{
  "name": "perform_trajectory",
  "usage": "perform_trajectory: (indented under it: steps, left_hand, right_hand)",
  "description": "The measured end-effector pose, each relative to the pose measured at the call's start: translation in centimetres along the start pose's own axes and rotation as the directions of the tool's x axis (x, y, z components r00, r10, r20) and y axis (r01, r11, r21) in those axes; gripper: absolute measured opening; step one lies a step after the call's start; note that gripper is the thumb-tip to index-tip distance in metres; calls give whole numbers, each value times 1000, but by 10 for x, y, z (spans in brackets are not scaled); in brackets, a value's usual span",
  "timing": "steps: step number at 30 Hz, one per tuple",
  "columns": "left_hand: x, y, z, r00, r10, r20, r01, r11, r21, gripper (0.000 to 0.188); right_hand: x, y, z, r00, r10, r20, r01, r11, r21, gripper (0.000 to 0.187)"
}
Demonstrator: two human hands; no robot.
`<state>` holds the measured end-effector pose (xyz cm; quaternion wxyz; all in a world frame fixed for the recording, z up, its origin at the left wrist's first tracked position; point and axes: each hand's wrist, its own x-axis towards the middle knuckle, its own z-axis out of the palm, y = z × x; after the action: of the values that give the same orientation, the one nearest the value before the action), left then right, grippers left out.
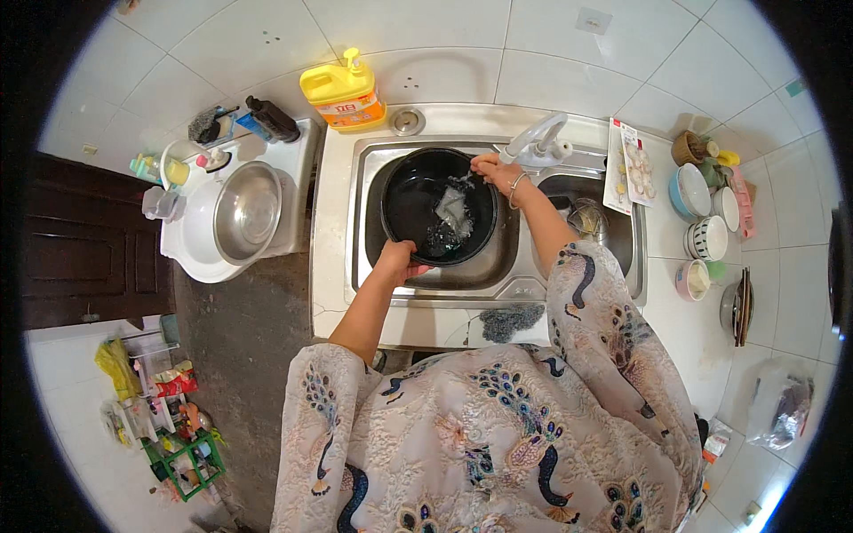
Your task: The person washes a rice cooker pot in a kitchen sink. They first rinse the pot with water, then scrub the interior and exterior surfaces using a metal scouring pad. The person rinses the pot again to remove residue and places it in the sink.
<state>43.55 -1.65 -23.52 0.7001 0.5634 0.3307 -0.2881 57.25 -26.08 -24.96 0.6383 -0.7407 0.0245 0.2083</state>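
Black pan (411,200): my left hand (399,258) is gripping its rim. My right hand (495,173) is staying unclear to me in grip, beside the faucet (544,142)

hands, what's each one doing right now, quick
Left hand: closed on the near-left rim of the black pan.
Right hand: fingers curled by the faucet tip; whether it grips anything cannot be told.

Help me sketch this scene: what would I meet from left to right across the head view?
Dark brown panelled door, round silver metal basin, yellow plastic pump jug, round black pan, curved white faucet, round blue bowl.
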Motion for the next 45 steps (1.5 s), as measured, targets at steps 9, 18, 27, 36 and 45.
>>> perform_trajectory:
  steps: [9,18,27,36,45]
  left_hand:
    - [14,3,19,989,-92,112,106,987,-123,32]
    - [19,-20,4,892,-326,313,403,887,-226,30]
    - [7,-26,0,947,-231,225,278,938,-207,32]
    - [-27,-15,5,990,-49,135,53,998,-31,29]
    - [-38,-26,-41,977,-139,162,160,980,-121,25]
  right_hand:
    - [-1,1,-26,895,-302,-328,-5,729,-684,21]
    - [39,17,-70,982,-149,-118,-39,450,-892,32]
    - [24,0,-51,929,-333,-159,-58,295,-954,25]
    - [-49,22,80,936,64,347,341,82,-936,40]
    - [-34,100,157,536,580,613,645,187,-741,29]
